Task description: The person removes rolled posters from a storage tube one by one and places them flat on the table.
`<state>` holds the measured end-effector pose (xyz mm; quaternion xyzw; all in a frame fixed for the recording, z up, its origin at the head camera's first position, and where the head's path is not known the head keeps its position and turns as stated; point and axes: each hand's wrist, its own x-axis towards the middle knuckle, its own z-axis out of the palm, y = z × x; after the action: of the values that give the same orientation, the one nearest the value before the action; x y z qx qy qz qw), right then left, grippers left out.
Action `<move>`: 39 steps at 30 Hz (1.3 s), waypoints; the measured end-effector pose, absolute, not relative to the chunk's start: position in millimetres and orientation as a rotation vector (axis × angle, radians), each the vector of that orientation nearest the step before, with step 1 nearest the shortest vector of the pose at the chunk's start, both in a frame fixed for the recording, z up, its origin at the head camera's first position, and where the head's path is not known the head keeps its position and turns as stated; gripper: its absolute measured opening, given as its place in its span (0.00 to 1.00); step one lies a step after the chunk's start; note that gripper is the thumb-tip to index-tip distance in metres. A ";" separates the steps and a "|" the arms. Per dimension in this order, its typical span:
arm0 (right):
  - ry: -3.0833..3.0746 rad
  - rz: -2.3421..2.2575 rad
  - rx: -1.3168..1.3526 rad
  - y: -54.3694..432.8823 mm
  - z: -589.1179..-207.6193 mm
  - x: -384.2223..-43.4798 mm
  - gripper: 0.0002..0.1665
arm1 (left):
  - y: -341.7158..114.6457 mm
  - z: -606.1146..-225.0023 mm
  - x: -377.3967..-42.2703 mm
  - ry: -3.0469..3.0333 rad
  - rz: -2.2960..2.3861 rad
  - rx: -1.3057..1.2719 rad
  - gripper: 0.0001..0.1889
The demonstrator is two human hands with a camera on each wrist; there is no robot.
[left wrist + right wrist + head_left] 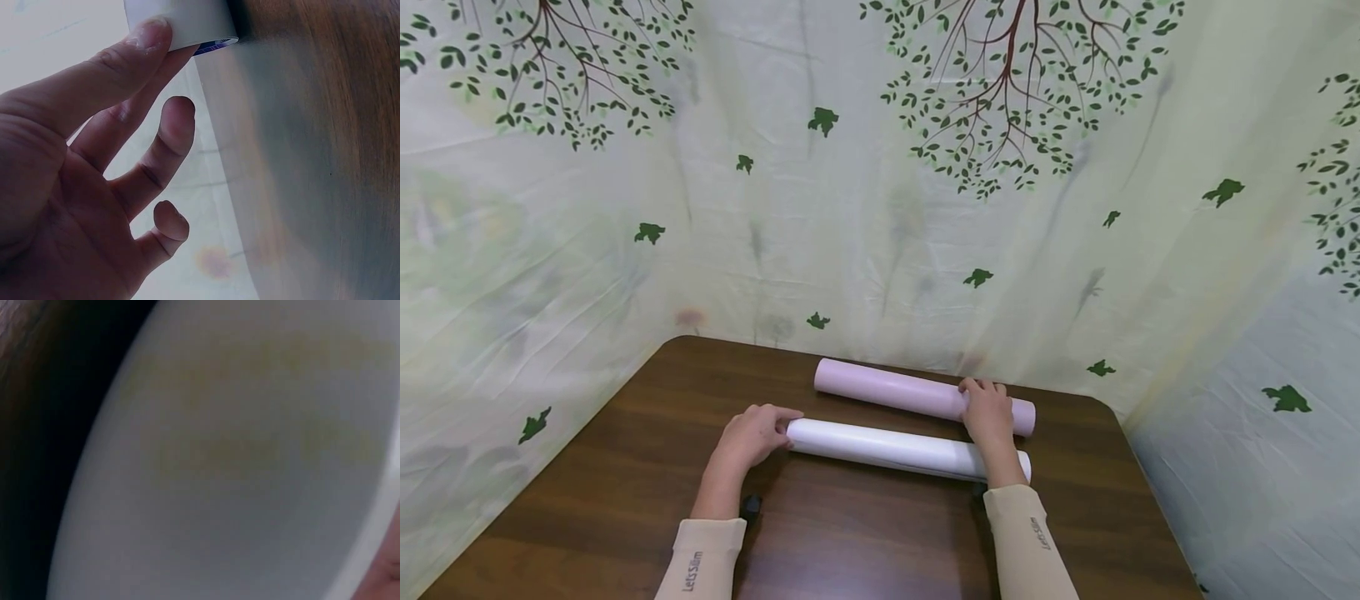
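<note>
A long white roll (880, 446) of sheet material lies across the table. My left hand (752, 435) pinches its left end; in the left wrist view the thumb (150, 34) presses its outside, the index finger reaches the end's edge, and the other fingers are spread. Blue print shows inside that end. Behind it lies a pale pink roll (887, 389). My right hand (987, 410) grips this one near its right end, fingers bent over the top; the thumb is hidden. My right wrist passes above the white roll, whose surface (219, 506) fills much of the right wrist view.
The brown wooden table (865, 533) has rounded far corners. Close behind its far edge hangs a pale curtain (880, 250) printed with leaves and branches, and similar cloth closes off both sides. The pink roll lies near that far edge.
</note>
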<state>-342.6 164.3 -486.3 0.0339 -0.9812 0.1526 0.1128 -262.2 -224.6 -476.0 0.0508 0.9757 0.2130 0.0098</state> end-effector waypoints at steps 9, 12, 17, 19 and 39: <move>-2.870 0.452 0.103 162.9 -488.8 -343.0 0.23 | -222.3 -475.6 -262.7 3.031 0.668 0.144 0.24; -2.874 0.455 0.098 163.0 -488.9 -343.3 0.23 | -222.2 -476.2 -263.3 3.030 0.669 0.141 0.24; -2.874 0.461 0.090 164.8 -489.9 -342.9 0.23 | -221.2 -477.2 -263.4 3.021 0.675 0.133 0.24; -2.873 0.462 0.088 165.8 -490.8 -342.7 0.23 | -220.6 -477.4 -263.1 3.015 0.679 0.130 0.24; -2.893 0.761 0.367 175.0 -449.7 -269.6 0.37 | -223.7 -475.6 -264.2 3.016 0.697 0.146 0.25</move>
<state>-269.6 175.0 -449.7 0.1214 -0.9580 0.2519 0.0637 -264.2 -223.7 -475.6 0.0471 0.9730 0.2247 0.0215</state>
